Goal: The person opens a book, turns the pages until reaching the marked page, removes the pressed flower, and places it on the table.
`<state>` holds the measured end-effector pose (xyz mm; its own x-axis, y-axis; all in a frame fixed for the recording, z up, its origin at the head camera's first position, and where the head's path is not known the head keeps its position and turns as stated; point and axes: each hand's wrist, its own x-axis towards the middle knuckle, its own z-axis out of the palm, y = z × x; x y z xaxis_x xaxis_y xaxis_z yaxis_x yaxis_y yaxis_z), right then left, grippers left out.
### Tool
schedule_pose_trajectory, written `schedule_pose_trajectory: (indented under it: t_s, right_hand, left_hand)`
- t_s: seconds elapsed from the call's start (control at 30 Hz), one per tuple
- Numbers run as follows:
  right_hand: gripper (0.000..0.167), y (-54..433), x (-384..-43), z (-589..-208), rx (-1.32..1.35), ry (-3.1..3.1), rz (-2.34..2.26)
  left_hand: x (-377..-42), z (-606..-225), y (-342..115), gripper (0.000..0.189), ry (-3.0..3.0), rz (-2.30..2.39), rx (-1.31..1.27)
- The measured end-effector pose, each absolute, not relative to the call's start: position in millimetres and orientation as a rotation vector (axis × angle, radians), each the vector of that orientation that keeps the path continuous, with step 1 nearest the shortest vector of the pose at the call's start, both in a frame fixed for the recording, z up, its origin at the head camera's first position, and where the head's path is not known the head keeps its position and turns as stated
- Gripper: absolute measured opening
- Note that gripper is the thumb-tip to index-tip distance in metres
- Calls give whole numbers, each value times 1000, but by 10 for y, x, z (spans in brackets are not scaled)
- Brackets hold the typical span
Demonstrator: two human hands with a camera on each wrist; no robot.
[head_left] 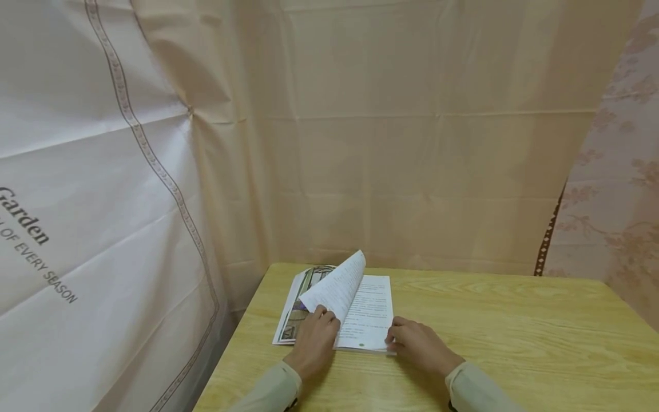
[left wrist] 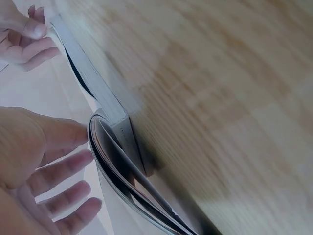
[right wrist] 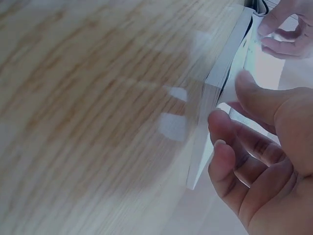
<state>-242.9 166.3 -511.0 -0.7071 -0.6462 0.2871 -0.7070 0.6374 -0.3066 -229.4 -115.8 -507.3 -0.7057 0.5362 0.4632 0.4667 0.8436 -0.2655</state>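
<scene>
An open book (head_left: 369, 312) lies on the wooden table (head_left: 494, 320), with printed text on its right-hand page. One leaf (head_left: 337, 283) stands curled up over the left side, partly covering a page with a picture (head_left: 296, 320). My left hand (head_left: 316, 340) rests at the lower left of the book near the spine; in the left wrist view its thumb touches the bent pages and the other fingers are spread loosely. At the lower right corner, my right hand (head_left: 419, 346) pinches a page corner between thumb and forefinger, slightly lifted from the page block (right wrist: 227, 61).
A beige cloth (head_left: 412, 143) hangs behind the table. On the left hangs a white printed cloth (head_left: 103, 189), and a flowered cloth (head_left: 612, 200) hangs on the right. The tabletop stretches away to the right of the book.
</scene>
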Motion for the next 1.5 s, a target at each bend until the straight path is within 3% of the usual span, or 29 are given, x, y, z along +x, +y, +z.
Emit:
schedule_pose_trajectory:
  t_s: [0.17,0.57,0.77,0.9,1.5]
  right_hand:
    - [11,1658,-2436,-5120,1159,-2656,582]
    - [16,1650,-2417,-5139,1108,-2677,473]
    - [15,1642,-2398,-5119,1026,-2692,472]
    - [16,1632,-2392,-5102,969,-2675,520]
    - [14,1617,-2396,-5030,774,-2651,634]
  left_hand:
    - [-2297,-5086,-1167,27,-2475,124,-789]
    - [-2261,-5149,-1189,11,-2589,60,-822]
    - [-2241,-5142,-1164,33,-2616,34,-824]
    - [-2237,-5105,-1129,37,-2637,57,-818]
    - [-2293,-5107,-1061,24,-2652,70,-788]
